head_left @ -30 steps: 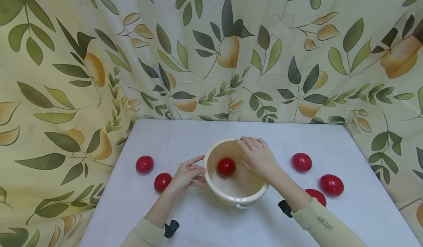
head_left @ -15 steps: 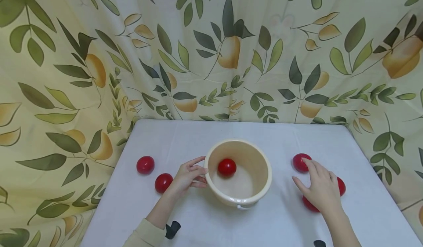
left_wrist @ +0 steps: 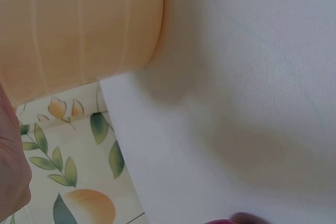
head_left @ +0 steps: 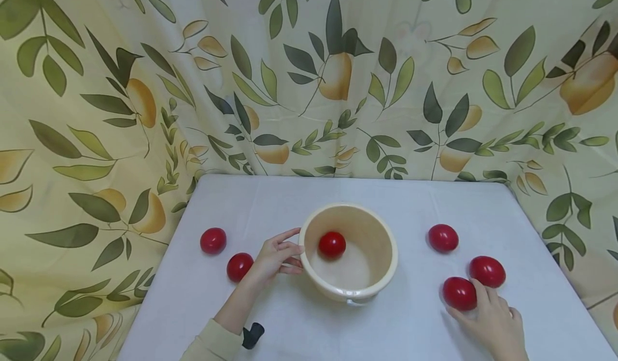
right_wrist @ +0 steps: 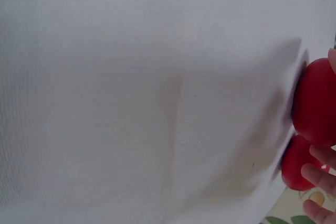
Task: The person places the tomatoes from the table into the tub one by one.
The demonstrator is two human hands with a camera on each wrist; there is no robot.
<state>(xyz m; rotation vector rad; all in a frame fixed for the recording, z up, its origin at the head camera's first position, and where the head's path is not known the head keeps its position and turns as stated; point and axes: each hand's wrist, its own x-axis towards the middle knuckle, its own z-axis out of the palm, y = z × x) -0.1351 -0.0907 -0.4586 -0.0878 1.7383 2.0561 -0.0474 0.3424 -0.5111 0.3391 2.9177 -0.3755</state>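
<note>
Fingers and thumb of the right hand pinch a near red ball on the bench; a second red ball sits just beyond, a third red ball farther back. The left hand, fingers spread, touches the rim of a cream pot holding one red ball. Two red balls lie farther left.

1. I'm looking through the head camera at a curtained-off tabletop, and it reads homely to me.
2. Here's the giveaway: a pale yellow curtain, printed with leaves and orange fruit, fills the background.
3. Right in front of it I've got a table under a white cloth, woven and creased up close.
4. A cream pot adds a household note; home or studio, I can't tell.
</note>
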